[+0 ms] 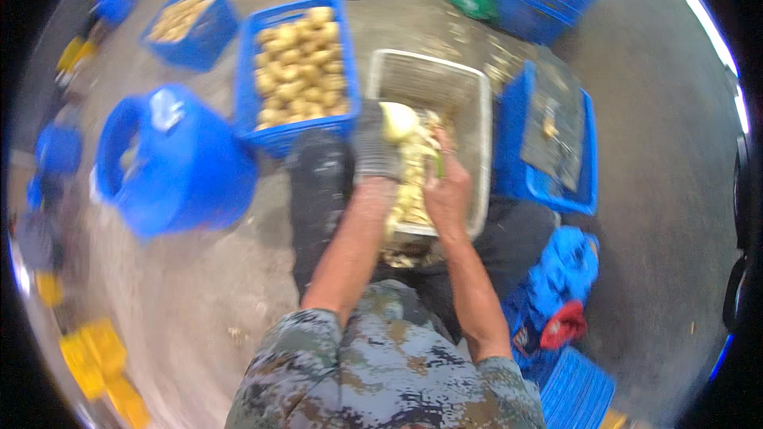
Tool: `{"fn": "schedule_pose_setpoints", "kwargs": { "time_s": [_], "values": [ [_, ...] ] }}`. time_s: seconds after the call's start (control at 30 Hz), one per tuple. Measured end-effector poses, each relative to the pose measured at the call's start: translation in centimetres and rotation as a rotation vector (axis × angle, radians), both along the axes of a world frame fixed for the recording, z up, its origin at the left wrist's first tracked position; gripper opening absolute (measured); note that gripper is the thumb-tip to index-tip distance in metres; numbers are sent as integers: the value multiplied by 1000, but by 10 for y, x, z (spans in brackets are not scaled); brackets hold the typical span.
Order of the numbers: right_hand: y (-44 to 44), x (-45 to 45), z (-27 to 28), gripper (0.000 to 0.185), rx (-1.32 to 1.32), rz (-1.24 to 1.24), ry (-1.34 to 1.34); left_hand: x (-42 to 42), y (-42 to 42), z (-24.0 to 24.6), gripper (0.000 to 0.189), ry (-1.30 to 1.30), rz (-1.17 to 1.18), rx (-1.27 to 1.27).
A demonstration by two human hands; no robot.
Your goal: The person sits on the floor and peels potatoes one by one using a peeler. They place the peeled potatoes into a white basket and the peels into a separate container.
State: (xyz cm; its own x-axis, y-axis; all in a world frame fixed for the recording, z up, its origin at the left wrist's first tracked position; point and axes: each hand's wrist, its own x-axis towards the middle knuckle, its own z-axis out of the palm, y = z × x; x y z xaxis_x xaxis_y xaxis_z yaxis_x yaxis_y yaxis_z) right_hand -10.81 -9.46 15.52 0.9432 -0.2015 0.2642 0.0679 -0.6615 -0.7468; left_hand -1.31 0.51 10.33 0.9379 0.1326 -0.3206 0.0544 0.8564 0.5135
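Observation:
My left hand point(372, 146), in a grey knit glove, grips a large pale yellow-green root vegetable point(398, 122) over a white plastic crate point(486, 149). Its surface looks smooth and partly peeled. My bare right hand point(448, 190) is closed around a small tool with a green part point(440, 165); blur and the fingers hide its blade, so its kind is unclear. The tool hand is just to the right of the vegetable and slightly below it. Pale yellow peelings point(411, 190) lie heaped in the crate beneath both hands. The crate sits between my knees.
A blue crate point(351, 71) of round yellowish vegetables stands ahead on the left. Left of my knee is a large blue tub point(197, 173). To the right, a blue crate point(590, 149) bears a dark board point(548, 119). A blue cloth point(563, 262) lies near my right thigh.

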Motion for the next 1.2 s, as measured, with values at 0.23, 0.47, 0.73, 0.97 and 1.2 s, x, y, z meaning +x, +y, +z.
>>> {"fn": "schedule_pose_setpoints", "kwargs": {
  "time_s": [0.23, 0.47, 0.73, 0.97, 1.2],
  "values": [
    [-14, -34, -60, 51, 54, 17, 205, 4, 63, 53, 33, -107, 331, 116],
    [-39, -21, -64, 44, 264, -30, 221, -28, 238, 75, 36, -83, 488, 281],
    [-32, -18, -103, 47, 389, -123, 560, -59, 454, 128, 32, 76, 917, 1709],
    [-32, -16, -118, 47, 309, -64, 484, -40, 436, 151, 39, 350, 829, 2210],
    [-62, -21, -147, 45, 471, -209, 552, 41, 293, 70, 36, -59, 72, 1674]
  ]
}}
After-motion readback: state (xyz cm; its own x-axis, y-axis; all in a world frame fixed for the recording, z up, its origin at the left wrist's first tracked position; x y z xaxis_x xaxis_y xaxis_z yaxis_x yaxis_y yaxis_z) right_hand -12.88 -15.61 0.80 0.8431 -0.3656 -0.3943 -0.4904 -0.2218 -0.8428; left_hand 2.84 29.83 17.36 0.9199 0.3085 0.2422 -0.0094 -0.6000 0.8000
